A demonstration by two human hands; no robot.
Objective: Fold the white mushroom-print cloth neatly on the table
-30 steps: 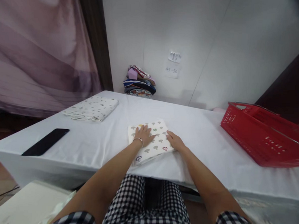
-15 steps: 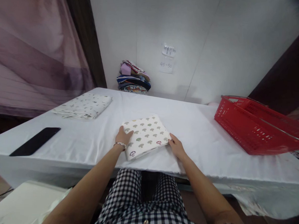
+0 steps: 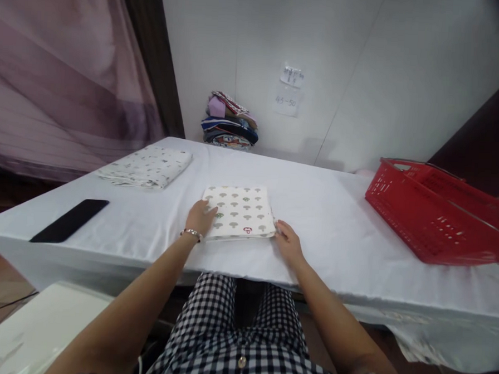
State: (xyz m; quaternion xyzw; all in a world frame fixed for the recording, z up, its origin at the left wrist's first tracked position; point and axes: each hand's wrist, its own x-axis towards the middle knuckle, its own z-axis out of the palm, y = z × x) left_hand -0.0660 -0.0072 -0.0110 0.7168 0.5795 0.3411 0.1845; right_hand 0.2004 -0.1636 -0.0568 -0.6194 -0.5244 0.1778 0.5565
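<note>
1. The folded cloth, white with a mushroom print, lies flat at centre frame, near the front edge of the worktop, squared to that edge.
2. The left hand rests on the cloth's lower-left corner, fingers loose and spread flat, pinching nothing that I can see.
3. The right hand sits just at the cloth's lower-right corner, fingers lightly curled against the edge. Whether they actually nip the fabric I cannot tell.
4. To my eye the step is squaring and settling the fold. Done well, both hands should press evenly at the two near corners so the layers stay stacked.
5. Any slide is better made with flat palms than with a tug from one side, which would skew the top layer or drag the white sheet beneath into wrinkles.
6. Count, cloths: one under the hands, and one more folded cloth with a finer print at upper left of the worktop.
7. One pile of clothes against the wall at top centre. The pieces in it are too bunched to count.
8. One red basket at right, one phone at left, two paper notes on the wall.
</note>
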